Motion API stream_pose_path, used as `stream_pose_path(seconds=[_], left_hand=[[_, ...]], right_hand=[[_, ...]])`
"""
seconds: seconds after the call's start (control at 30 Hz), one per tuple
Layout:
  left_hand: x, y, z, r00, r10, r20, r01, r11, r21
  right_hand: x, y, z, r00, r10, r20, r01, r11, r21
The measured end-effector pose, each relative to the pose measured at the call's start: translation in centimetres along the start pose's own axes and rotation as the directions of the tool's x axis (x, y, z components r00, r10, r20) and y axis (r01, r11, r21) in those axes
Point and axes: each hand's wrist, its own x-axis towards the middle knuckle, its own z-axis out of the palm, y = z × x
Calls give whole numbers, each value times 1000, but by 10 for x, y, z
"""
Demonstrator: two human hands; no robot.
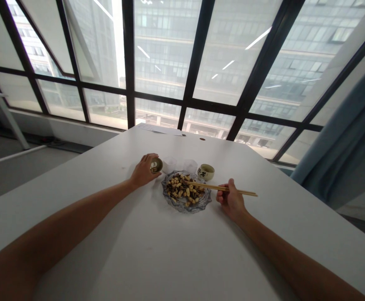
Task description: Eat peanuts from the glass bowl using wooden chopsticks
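My left hand (145, 170) is wrapped round a small cup (156, 165), tilted so that its opening shows, with something small inside. My right hand (231, 197) holds a pair of wooden chopsticks (216, 187). Their tips reach into the nuts and dark seeds (185, 190) that fill a scalloped glass bowl (187, 207) between my hands. Whether the tips grip a piece is too small to tell. Just behind the bowl's right side stands a pale cup with dark characters (205, 172).
Two clear containers (189, 166) stand behind the bowl on the white table (157, 259). Papers (159, 129) and a small brown disc (202, 139) lie near the far edge. Windows rise beyond, with a blue curtain (342, 138) on the right.
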Motion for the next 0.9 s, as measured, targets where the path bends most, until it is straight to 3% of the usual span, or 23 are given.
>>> stream_pose_path(seconds=[0.13, 0.27, 0.5, 0.73, 0.8, 0.9], left_hand=[[0, 2, -2, 999, 45, 25, -45, 999, -1], [0, 3, -2, 1000, 9, 21, -9, 1000, 21], [2, -5, 3, 977, -207, -40, 208, 978, 16], [4, -7, 0, 900, -434, -22, 435, 899, 47], [5, -6, -4, 887, -462, -2, 460, 883, 97], [11, -3, -10, 903, -428, 21, 414, 883, 220]], right_hand=[[3, 2, -2, 997, -51, 49, 53, 998, -44], [-1, 1, 1, 1000, -10, 26, 11, 1000, -18], [-5, -1, 4, 999, 41, -10, -41, 999, 27], [-5, 0, 5, 1000, 8, 22, -8, 1000, -4], [-7, -2, 8, 999, 30, -17, -29, 999, 34], [-10, -3, 13, 997, 50, -59, -46, 996, 76]])
